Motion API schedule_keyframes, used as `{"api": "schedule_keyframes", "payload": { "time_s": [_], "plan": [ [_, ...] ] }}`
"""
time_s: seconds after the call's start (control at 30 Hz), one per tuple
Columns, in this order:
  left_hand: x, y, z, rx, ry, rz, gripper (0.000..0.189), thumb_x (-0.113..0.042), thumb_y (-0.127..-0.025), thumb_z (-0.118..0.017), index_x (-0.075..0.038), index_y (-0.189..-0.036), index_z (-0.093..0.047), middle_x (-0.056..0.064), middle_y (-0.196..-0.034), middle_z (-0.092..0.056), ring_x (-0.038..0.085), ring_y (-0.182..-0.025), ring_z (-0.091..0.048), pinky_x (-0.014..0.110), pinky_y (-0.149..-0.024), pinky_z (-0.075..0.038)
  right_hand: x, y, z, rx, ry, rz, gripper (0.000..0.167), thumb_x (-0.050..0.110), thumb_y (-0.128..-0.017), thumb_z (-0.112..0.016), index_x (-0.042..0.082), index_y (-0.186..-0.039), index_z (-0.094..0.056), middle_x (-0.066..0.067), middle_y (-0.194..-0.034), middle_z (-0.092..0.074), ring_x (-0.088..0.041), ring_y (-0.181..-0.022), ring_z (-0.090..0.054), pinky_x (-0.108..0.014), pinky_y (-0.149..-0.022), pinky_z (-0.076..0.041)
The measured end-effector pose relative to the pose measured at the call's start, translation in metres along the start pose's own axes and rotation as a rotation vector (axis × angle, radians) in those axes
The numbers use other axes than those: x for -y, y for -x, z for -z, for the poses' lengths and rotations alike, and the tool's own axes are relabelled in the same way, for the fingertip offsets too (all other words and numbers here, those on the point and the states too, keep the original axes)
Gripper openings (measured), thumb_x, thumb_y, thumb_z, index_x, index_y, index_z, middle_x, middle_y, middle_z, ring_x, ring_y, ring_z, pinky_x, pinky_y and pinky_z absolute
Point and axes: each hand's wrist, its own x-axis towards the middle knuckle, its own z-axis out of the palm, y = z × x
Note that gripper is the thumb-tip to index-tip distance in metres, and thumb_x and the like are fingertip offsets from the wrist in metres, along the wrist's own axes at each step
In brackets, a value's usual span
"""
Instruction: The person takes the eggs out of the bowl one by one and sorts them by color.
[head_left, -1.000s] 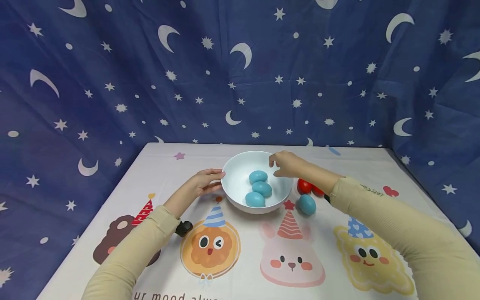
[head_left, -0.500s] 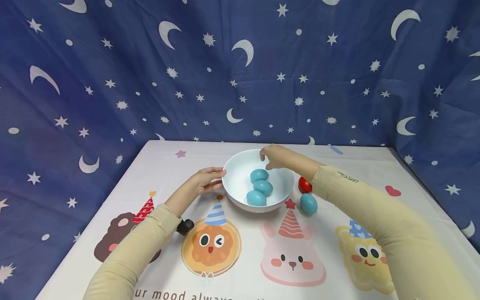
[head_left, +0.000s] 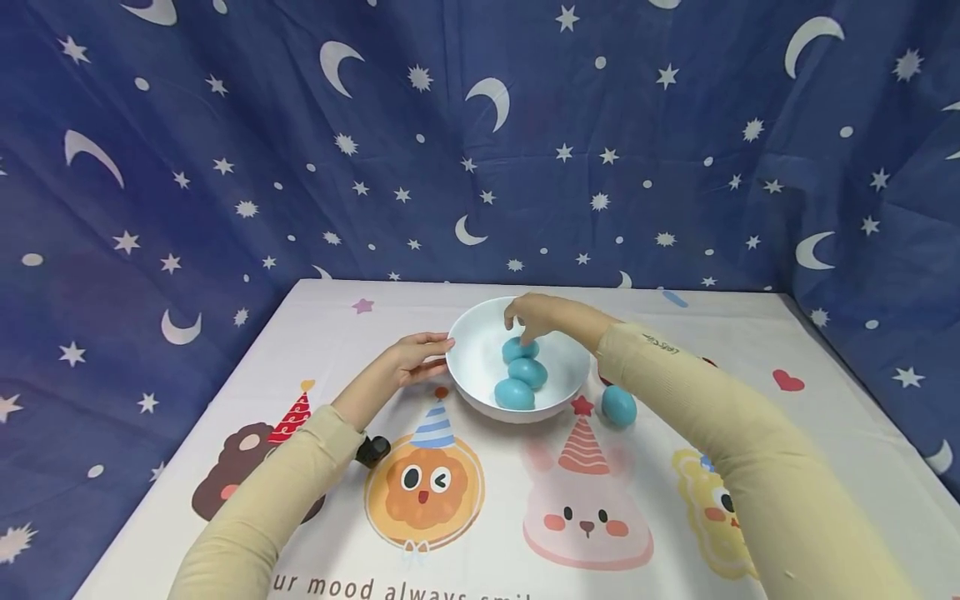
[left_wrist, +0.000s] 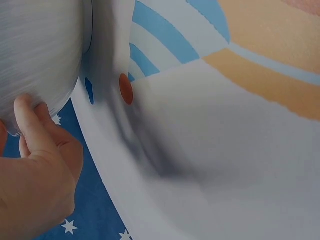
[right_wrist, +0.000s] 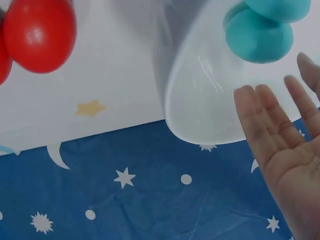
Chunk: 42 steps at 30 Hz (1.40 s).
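A white bowl (head_left: 471, 358) stands on the printed cloth (head_left: 487, 500) and holds three blue eggs (head_left: 528, 372) in a touching row, leading from the bowl's middle toward its near side. A fourth egg (head_left: 618, 406) lies outside, just right of the bowl. Red eggs (right_wrist: 40, 35), mostly hidden by the right sleeve (head_left: 675, 383) in the head view, also sit right of the bowl. The left hand (head_left: 412, 357) touches the bowl's left side with fairly straight fingers. The right hand (head_left: 538, 315) is over the bowl, fingers parted and gripping nothing, at the farthest egg; whether it touches, I cannot tell
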Motion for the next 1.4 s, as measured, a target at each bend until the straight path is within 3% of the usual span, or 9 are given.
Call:
{"api": "schedule_keyframes", "payload": {
  "time_s": [0.23,0.37,0.83,1.07,1.4],
  "plan": [
    [0.001,-0.002,-0.002,-0.003,-0.011,0.008,0.043,-0.013,-0.093,-0.06,-0.008,-0.134,-0.047,0.005,-0.11,-0.05,0.009,-0.077,-0.059,0.012,-0.067,-0.059,-0.002,-0.011,0.003,0.194,-0.15,-0.069,0.044,0.011,-0.088,-0.065,0.011,-0.131,-0.054,-0.017,-0.136,-0.047,-0.033,-0.126,-0.047,-0.047,-0.101,-0.051],
    [0.001,-0.002,-0.003,0.002,-0.01,0.009,0.045,-0.013,-0.093,-0.059,-0.008,-0.136,-0.046,0.005,-0.114,-0.049,0.01,-0.08,-0.057,0.012,-0.067,-0.059,-0.003,-0.019,0.003,0.244,-0.185,-0.118,0.043,0.012,-0.089,-0.064,0.013,-0.13,-0.054,-0.015,-0.138,-0.046,-0.033,-0.129,-0.045,-0.048,-0.102,-0.05],
    [0.003,0.0,-0.001,0.021,-0.007,0.004,0.043,-0.014,-0.094,-0.058,-0.007,-0.135,-0.047,0.004,-0.109,-0.049,0.009,-0.076,-0.058,0.012,-0.066,-0.059,0.003,-0.028,-0.001,0.281,-0.248,-0.203,0.031,0.009,-0.085,-0.067,0.014,-0.115,-0.064,-0.012,-0.131,-0.052,-0.031,-0.119,-0.052,-0.046,-0.094,-0.056],
    [-0.002,0.002,-0.001,0.009,-0.004,0.007,0.044,-0.013,-0.093,-0.059,-0.008,-0.135,-0.047,0.004,-0.107,-0.049,0.009,-0.075,-0.059,0.012,-0.066,-0.059,0.007,-0.027,-0.001,0.254,-0.187,-0.177,0.023,0.007,-0.085,-0.066,0.012,-0.108,-0.065,-0.009,-0.117,-0.058,-0.024,-0.108,-0.056,-0.041,-0.089,-0.059],
    [0.001,0.002,-0.001,0.013,-0.017,-0.001,0.042,-0.014,-0.094,-0.058,-0.007,-0.134,-0.047,0.003,-0.106,-0.05,0.009,-0.075,-0.058,0.012,-0.065,-0.059,0.002,-0.024,-0.004,0.245,-0.242,-0.123,0.027,0.003,-0.084,-0.063,0.01,-0.11,-0.064,-0.011,-0.124,-0.054,-0.026,-0.112,-0.054,-0.044,-0.092,-0.057]
  ]
}}
